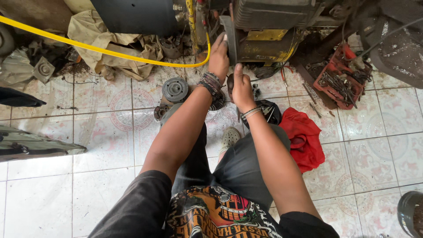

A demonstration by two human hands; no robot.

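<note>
The grey pulley wheel (230, 39) on the yellow machine (264, 44), far centre, is steadied by the left hand (219, 56), fingers laid flat on its rim. A dark-handled tool (230, 86) is gripped upright in the clenched right hand (242, 88), just near it, above the tiled floor (105, 141).

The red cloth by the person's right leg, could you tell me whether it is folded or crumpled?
Crumpled: the red cloth lies in a loose, creased heap on the tiled floor.

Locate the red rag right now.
In the head view, the red rag lies on the tiled floor at the person's right, beside the right forearm and knee, below the red tool tray.
</note>
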